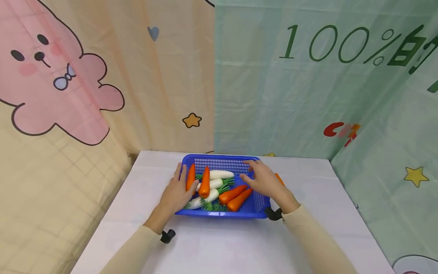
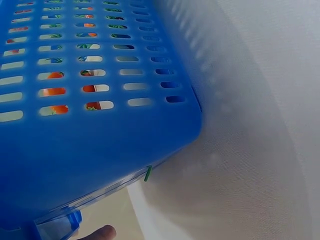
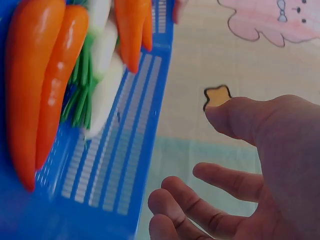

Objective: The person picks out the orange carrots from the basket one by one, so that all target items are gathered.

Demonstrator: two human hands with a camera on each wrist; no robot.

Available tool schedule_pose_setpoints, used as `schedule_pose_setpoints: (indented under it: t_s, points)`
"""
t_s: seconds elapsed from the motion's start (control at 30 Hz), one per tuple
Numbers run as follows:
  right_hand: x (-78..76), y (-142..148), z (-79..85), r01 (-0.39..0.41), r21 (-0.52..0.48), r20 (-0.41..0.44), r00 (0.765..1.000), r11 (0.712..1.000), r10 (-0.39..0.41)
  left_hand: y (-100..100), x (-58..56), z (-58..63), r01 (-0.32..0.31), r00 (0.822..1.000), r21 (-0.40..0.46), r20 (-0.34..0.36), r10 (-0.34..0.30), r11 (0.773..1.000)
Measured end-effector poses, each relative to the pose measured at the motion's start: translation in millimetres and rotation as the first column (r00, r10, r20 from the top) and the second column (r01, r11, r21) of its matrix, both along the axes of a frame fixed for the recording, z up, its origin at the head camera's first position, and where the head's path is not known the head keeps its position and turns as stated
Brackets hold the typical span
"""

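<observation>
A blue plastic basket [image 1: 219,214] holds several carrots [image 1: 236,196] and several white radishes [image 1: 220,174] with green leaves. My left hand [image 1: 173,194] rests over the basket's left rim, fingers extended along it and thumb reaching inward beside an upright-lying carrot [image 1: 205,182]. In the left wrist view only a fingertip [image 2: 102,233] shows below the basket's perforated wall [image 2: 100,135]. Above the basket's right side, my right hand [image 1: 265,179] has its fingers spread and loosely bent. The right wrist view shows nothing between that hand's thumb [image 3: 235,117] and fingers.
Another orange piece [image 1: 279,178] lies right of the basket, partly hidden by the right hand. The basket stands near the back of a white table [image 1: 219,247]. Printed curtains [image 1: 171,76] hang behind the table and at both sides.
</observation>
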State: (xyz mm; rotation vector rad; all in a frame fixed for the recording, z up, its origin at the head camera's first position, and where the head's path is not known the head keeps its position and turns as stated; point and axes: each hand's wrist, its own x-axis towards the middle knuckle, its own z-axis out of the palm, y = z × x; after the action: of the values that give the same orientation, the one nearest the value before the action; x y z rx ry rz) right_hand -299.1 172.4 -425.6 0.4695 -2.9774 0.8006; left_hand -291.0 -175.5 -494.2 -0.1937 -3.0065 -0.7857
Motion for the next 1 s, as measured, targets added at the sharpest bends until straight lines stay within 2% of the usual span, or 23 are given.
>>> schedule_pose_setpoints:
  t_s: [0.23, 0.37, 0.53, 0.67, 0.8, 1.0]
  points:
    - [-23.6, -46.7, -9.6, -0.119, -0.042, 0.091, 0.988, 0.992, 0.122, 2.5, 0.3, -2.7, 0.001, 0.999, 0.002, -0.041, 0.000, 1.000]
    - [-39.4, -65.3, -22.0, -0.191, -0.058, 0.131, 0.971, 0.980, 0.198, 2.7, 1.3, -6.0, -0.002, 1.000, -0.007, -0.029, 0.001, 1.000]
    - [-53.6, -82.6, -30.3, -0.245, -0.094, 0.177, 0.950, 0.965, 0.258, 2.4, 1.0, -5.5, -0.001, 0.999, -0.019, -0.045, 0.001, 1.000]
    - [-57.9, -93.9, -33.6, -0.249, -0.171, 0.248, 0.925, 0.953, 0.286, 1.8, 4.0, -4.9, -0.014, 0.999, -0.022, -0.053, 0.012, 1.000]
    - [-58.2, -101.5, -38.5, -0.220, -0.232, 0.333, 0.898, 0.948, 0.289, 3.1, 5.1, -4.1, -0.006, 0.999, -0.015, -0.049, 0.006, 1.000]
    - [-60.1, -111.3, -44.1, -0.197, -0.258, 0.354, 0.892, 0.946, 0.282, 2.1, 2.4, -1.1, -0.009, 0.998, -0.022, -0.061, 0.007, 1.000]
